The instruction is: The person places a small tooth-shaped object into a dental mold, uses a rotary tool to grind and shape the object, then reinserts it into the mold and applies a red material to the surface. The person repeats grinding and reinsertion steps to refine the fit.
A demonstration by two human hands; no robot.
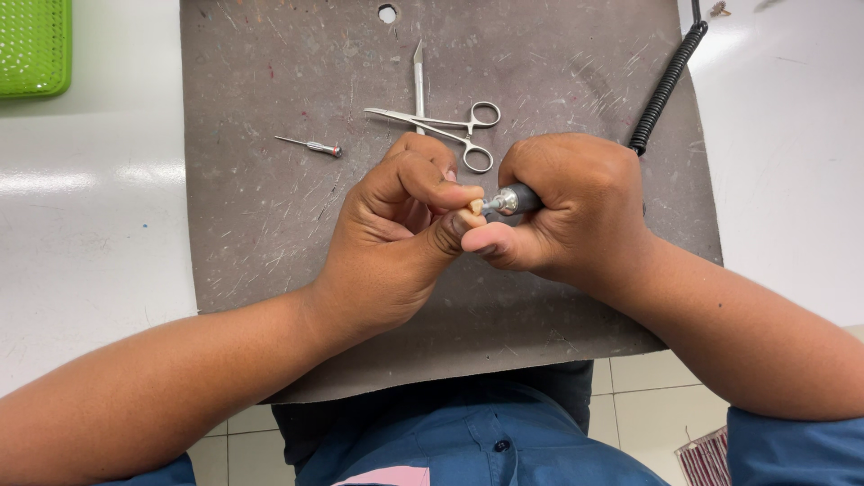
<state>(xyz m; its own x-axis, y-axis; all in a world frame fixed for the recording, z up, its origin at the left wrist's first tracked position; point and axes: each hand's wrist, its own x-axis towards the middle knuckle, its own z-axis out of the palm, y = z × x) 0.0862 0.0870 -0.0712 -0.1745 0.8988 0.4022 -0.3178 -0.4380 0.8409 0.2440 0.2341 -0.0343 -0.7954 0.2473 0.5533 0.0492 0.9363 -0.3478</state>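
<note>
At the bottom edge, closest to the viewer, is the person's lap in blue clothing (468, 441), with a pink patch on it and pale floor tiles (661, 409) showing to the right. Two bare forearms come up from the lower corners and meet over a scratched grey work mat (261, 225) that lies on a white table (90, 252) and overhangs its near edge.

The left hand (387, 243) is curled, its thumb and forefinger pinched tight on a tiny cream-coloured piece (474, 206), which sits at the middle of the mat, between the two hands. The right hand (567, 211) is closed in a fist around a grey rotary handpiece (513, 199); its silver nose sticks out to the left and touches the small piece. The right thumb rests just below, against the left fingertips. A black coiled cord (666, 85) runs from behind the right hand up to the mat's top right corner.

On the mat beyond the hands lie steel scissor-handled forceps (445, 126), crossed by a narrow pointed steel blade (418, 76). To their left, apart, lies a thin metal bur (310, 145) with a red band. A green mesh basket (34, 45) sits at the table's top left corner.
</note>
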